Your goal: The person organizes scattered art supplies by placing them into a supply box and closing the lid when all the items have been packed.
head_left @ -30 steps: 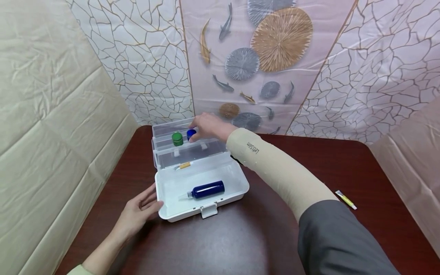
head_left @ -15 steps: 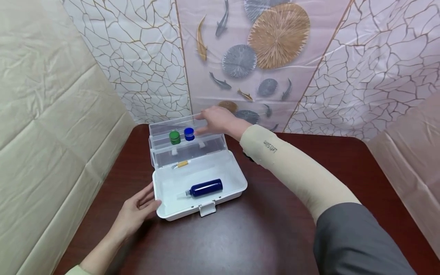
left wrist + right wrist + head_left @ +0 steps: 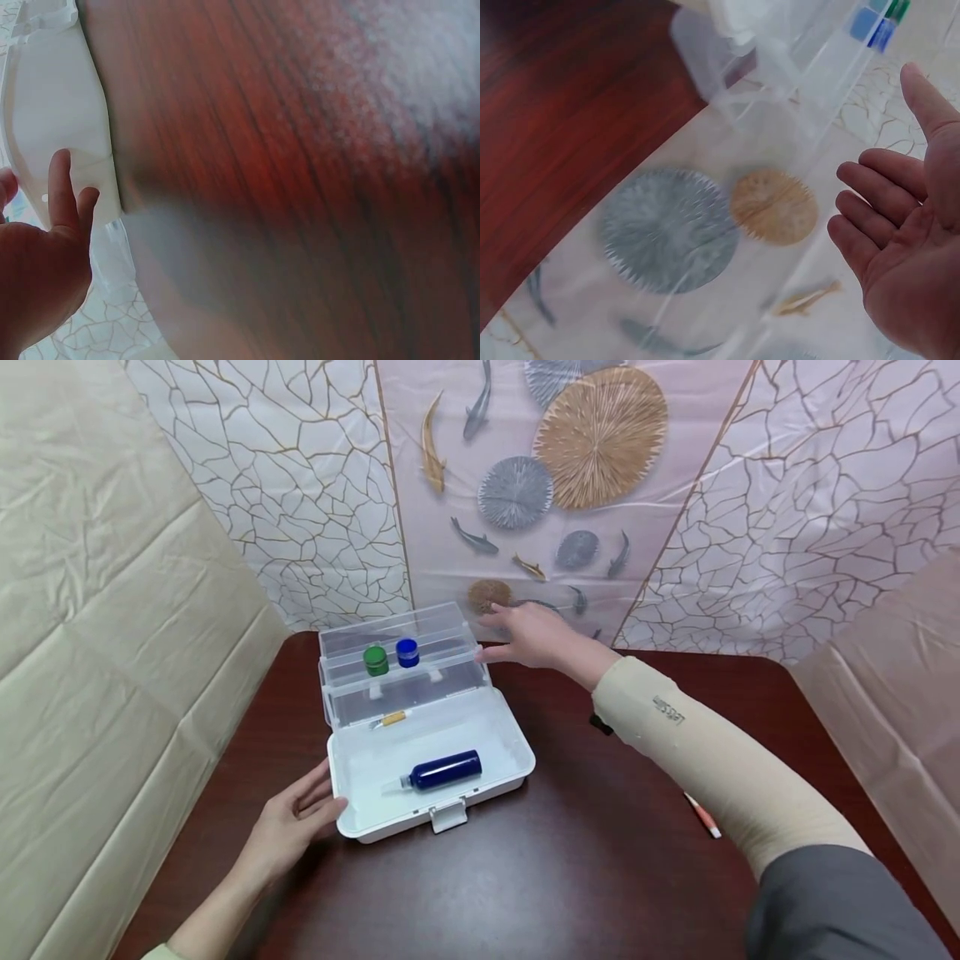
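Observation:
My left hand [image 3: 288, 827] touches the left side of a white plastic box [image 3: 356, 822], with the thumb at its front corner. In the left wrist view, one finger lies straight along the box's outer wall. A dark blue bottle with a clear nozzle [image 3: 446, 770] lies in the box. Clear tiered trays [image 3: 450, 681] stand raised at its back, bearing a green-lidded jar [image 3: 376, 660] and a blue-lidded jar [image 3: 407, 652]. A small orange tube-like item [image 3: 392, 718] lies below them. My right hand [image 3: 532, 635], fingers extended, hovers right of the trays, holding nothing.
A slim orange tube with a white end [image 3: 702, 815] lies on the dark wood table [image 3: 570, 877] beside my right forearm. Patterned fabric [image 3: 300, 485] rises behind the table. The box's latch [image 3: 448, 817] hangs at its front.
My right hand has let go of the blue-lidded jar and moved right, away from the trays. The orange tube on the table has come into view. The left hand stays at the box.

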A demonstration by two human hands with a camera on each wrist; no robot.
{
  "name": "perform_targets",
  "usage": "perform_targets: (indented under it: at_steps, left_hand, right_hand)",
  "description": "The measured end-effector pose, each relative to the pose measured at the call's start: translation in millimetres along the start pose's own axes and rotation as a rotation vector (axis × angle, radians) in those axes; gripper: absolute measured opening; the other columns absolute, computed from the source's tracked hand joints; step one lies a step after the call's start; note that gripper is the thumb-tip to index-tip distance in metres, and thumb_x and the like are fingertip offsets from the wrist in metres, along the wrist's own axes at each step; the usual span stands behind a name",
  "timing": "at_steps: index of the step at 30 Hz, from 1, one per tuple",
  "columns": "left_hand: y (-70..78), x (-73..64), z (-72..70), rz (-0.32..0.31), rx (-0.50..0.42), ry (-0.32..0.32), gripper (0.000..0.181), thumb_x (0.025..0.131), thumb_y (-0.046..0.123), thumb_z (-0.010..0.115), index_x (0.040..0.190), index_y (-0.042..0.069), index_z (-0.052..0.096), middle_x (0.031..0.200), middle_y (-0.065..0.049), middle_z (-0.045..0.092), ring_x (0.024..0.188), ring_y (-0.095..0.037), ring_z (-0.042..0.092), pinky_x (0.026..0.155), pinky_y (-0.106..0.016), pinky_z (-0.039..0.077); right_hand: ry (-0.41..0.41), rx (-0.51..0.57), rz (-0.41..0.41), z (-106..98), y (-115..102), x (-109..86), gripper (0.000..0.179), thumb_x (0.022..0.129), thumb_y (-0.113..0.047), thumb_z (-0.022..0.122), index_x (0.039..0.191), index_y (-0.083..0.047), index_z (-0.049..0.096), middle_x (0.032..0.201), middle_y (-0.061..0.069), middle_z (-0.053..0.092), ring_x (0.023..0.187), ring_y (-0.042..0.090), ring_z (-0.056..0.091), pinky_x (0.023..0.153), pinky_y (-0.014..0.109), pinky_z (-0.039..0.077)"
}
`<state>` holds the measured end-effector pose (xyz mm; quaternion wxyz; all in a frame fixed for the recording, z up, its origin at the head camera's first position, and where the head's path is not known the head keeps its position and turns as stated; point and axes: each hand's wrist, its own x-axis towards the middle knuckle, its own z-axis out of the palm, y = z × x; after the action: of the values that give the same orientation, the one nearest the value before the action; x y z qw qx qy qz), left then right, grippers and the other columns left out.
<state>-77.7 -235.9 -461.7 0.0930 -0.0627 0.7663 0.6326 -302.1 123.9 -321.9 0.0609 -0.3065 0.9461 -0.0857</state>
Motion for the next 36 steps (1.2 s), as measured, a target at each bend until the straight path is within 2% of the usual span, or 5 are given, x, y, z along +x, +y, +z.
perform_targets:
  at_steps: [5,11,15,26,36]
  left_hand:
    - [-1.1,-0.2,0.5,-0.001,-0.005,0.003,0.077,0.102,0.017,0.076,0.167,0.009,0.036,0.155,-0.028,0.053,0.12,-0.006,0.066,0.091,-0.026,0.061]
    - [-0.9,-0.3,0.7,0.014,-0.023,-0.006,0.077,0.103,0.015,0.076,0.167,0.008,0.035,0.155,-0.03,0.052,0.116,-0.001,0.066,0.09,-0.025,0.061]
    - [0.6,-0.6,0.5,0.018,-0.028,-0.003,0.076,0.103,0.014,0.075,0.167,0.008,0.036,0.155,-0.031,0.052,0.116,0.0,0.065,0.09,-0.024,0.061]
    - [0.7,0.9,0.8,0.026,-0.018,-0.007,0.076,0.103,0.015,0.075,0.167,0.008,0.035,0.155,-0.03,0.052,0.116,0.001,0.066,0.09,-0.024,0.061]
    - [-0.2,0.0,1.3,0.018,-0.025,-0.01,0.076,0.103,0.014,0.074,0.168,0.008,0.034,0.155,-0.03,0.052,0.114,0.003,0.065,0.089,-0.025,0.061]
  right_hand:
    - [0.016,0.0,0.019,4,16,-22.0,0.072,0.099,-0.056,0.074,0.156,-0.014,0.058,0.165,0.02,0.044,0.139,0.045,0.055,0.116,0.059,0.044]
    - [0.049,-0.007,0.059,8,35,-49.8,0.072,0.096,-0.055,0.077,0.152,-0.013,0.062,0.162,0.022,0.047,0.138,0.048,0.055,0.111,0.062,0.047]
    - [0.063,0.003,0.079,10,50,-68.5,0.071,0.096,-0.053,0.078,0.151,-0.011,0.062,0.162,0.024,0.048,0.138,0.05,0.054,0.114,0.062,0.045]
    - [0.054,0.016,0.203,12,84,-132.9,0.076,0.098,-0.056,0.075,0.153,-0.007,0.059,0.162,0.026,0.045,0.141,0.057,0.047,0.114,0.068,0.04]
    - [0.041,-0.012,0.255,21,105,-174.6,0.081,0.097,-0.059,0.074,0.153,-0.002,0.057,0.16,0.029,0.045,0.133,0.058,0.053,0.109,0.07,0.043]
